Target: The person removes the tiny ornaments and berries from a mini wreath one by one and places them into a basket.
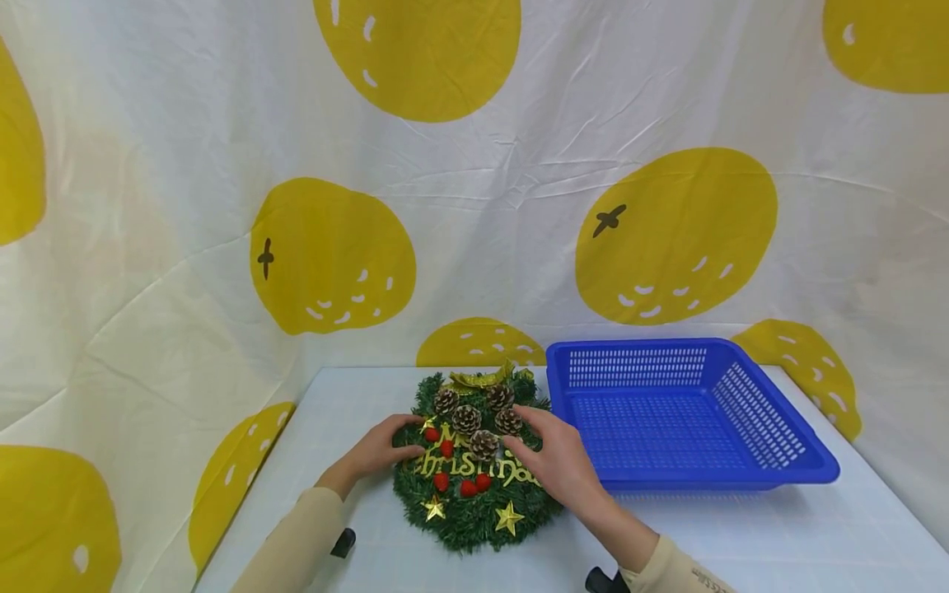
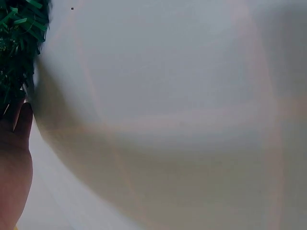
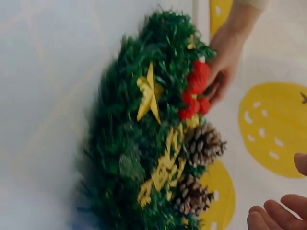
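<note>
A green Christmas wreath (image 1: 474,502) is laid on the white tabletop (image 1: 741,543), just left of the blue perforated basket (image 1: 704,478). It is trimmed with pinecones (image 1: 483,445), red berries (image 1: 441,482), gold stars (image 1: 509,519) and gold lettering (image 3: 165,168). On the side away from the basket, its edge is touched by the left hand (image 1: 381,445), thumb and fingers parted; whether foliage is pinched cannot be told. On the side towards the basket, the right hand (image 1: 559,453) is held near the pinecones, fingers spread loosely.
</note>
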Demonstrator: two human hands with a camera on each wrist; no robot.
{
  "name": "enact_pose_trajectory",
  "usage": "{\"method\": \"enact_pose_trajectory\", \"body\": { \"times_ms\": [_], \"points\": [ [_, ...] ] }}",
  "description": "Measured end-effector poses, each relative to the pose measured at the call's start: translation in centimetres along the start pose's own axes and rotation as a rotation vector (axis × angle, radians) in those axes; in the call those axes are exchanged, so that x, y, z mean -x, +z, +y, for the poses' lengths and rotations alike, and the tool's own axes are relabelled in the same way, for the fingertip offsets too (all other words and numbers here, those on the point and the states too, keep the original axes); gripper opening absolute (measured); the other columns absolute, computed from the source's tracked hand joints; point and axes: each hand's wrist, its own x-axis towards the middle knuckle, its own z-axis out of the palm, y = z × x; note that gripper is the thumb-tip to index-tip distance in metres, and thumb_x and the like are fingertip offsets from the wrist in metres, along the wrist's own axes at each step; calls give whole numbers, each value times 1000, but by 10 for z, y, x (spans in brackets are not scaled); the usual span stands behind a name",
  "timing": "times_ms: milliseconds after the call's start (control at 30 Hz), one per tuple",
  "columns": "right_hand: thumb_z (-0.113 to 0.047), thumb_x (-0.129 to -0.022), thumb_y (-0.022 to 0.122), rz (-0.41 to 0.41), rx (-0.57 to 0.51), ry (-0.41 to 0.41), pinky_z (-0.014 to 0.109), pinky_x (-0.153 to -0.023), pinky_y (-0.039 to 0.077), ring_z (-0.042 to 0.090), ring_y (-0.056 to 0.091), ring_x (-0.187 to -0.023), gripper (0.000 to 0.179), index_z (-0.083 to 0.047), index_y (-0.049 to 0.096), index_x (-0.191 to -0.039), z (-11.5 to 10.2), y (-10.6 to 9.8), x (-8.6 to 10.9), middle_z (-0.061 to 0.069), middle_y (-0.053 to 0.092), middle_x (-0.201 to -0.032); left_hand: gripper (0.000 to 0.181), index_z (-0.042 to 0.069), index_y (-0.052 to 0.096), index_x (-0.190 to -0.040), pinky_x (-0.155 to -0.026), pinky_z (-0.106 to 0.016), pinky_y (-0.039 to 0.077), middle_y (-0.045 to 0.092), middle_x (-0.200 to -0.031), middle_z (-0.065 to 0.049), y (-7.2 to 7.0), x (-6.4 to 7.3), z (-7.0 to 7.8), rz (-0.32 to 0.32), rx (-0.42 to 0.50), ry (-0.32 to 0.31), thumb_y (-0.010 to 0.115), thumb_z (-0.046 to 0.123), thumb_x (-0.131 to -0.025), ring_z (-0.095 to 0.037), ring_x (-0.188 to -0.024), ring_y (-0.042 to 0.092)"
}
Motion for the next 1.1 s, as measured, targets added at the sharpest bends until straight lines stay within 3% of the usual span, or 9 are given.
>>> {"method": "enact_pose_trajectory", "body": {
  "times_ms": [300, 667, 1100],
  "points": [
    [-34, -89, 72, -48, -45, 35, 48, -81, 54, 36, 64, -106, 56, -7, 58, -136, 6, 18, 2, 15, 60, -132, 62, 12, 53, -140, -106, -57, 34, 49, -142, -15, 0, 0, 0, -22, -2, -18, 71, 42, -89, -38, -133, 42],
    [-37, -89, 72, -153, -119, 111, 50, -86, 52, 39, 59, -115, 63, -6, 53, -140, 14, 33, 0, 18, 55, -136, 64, 11, 51, -141, -106, -59, 33, 48, -143, -16, -2, 0, 2, -29, -4, -11, 71, 43, -89, -40, -134, 40],
    [-36, -89, 72, -118, -116, 92, 46, -84, 54, 34, 61, -114, 62, -4, 54, -139, 27, 52, -1, 17, 57, -135, 64, 10, 51, -141, -106, -60, 32, 47, -144, -18, -4, -2, 3, -41, 2, -19, 72, 42, -89, -41, -134, 40]
  ]
}}
